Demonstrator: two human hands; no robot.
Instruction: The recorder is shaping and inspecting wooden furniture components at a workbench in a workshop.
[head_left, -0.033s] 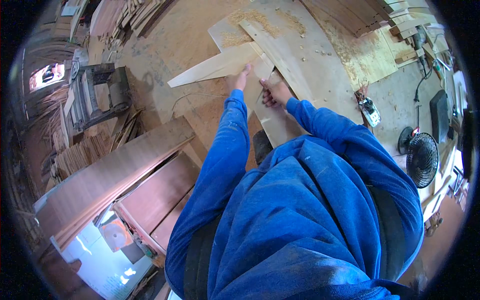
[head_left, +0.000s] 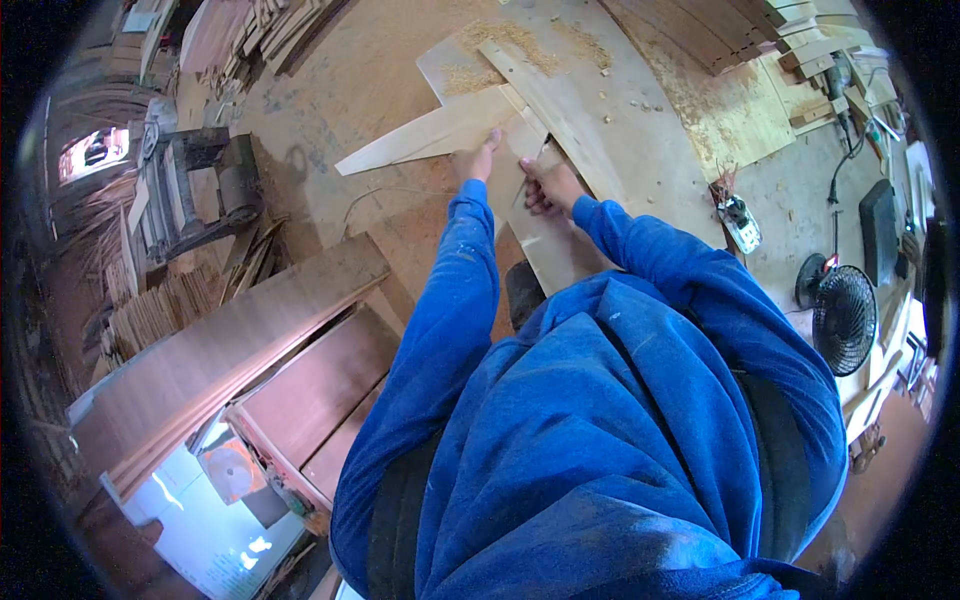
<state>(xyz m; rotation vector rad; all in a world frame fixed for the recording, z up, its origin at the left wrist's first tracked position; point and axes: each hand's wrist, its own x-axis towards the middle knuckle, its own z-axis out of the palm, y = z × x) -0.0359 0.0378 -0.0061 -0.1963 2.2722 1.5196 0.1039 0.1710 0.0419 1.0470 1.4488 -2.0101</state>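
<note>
A pale tapered wooden board (head_left: 425, 138) lies across the worktable, its narrow end pointing left. My left hand (head_left: 480, 160) grips the board's near edge, thumb on top and the other fingers mostly hidden. Just to the right, my right hand (head_left: 552, 188) is closed, fingers curled, over a flat pale panel (head_left: 545, 245). A thin line shows by its fingertips, but what it holds is too small to make out. Beyond both hands, a long narrow wooden strip (head_left: 535, 95) runs diagonally against the tapered board. A dark gap shows between strip and panel.
Wood shavings (head_left: 510, 42) are heaped at the table's far side. At right are a black fan (head_left: 845, 318), a white power strip (head_left: 742, 225) and a corded tool (head_left: 838, 85). Stacked planks (head_left: 270, 35) stand far left; a long board (head_left: 235, 350) rests near left.
</note>
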